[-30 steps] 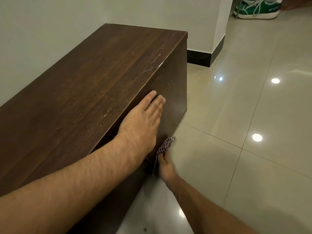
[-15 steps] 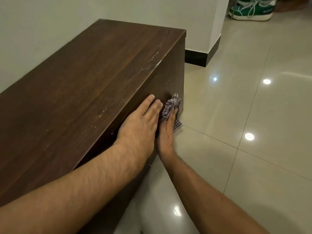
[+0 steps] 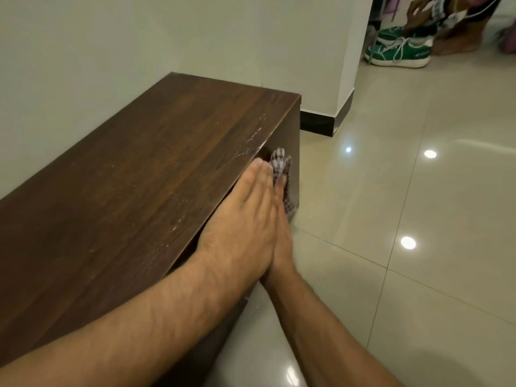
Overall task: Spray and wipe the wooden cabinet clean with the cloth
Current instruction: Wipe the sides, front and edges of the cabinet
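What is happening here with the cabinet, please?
A person is cleaning a low wooden cabinet that stands against the wall. The right hand presses a checkered cloth against the cabinet's front face, near its far corner. The left hand lies flat along the top front edge, beside the right one. White marks show on the top near that edge. No spray bottle is in view.

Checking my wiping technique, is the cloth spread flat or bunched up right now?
Bunched up. The cloth shows crumpled folds under the right hand, pressed against the cabinet front.
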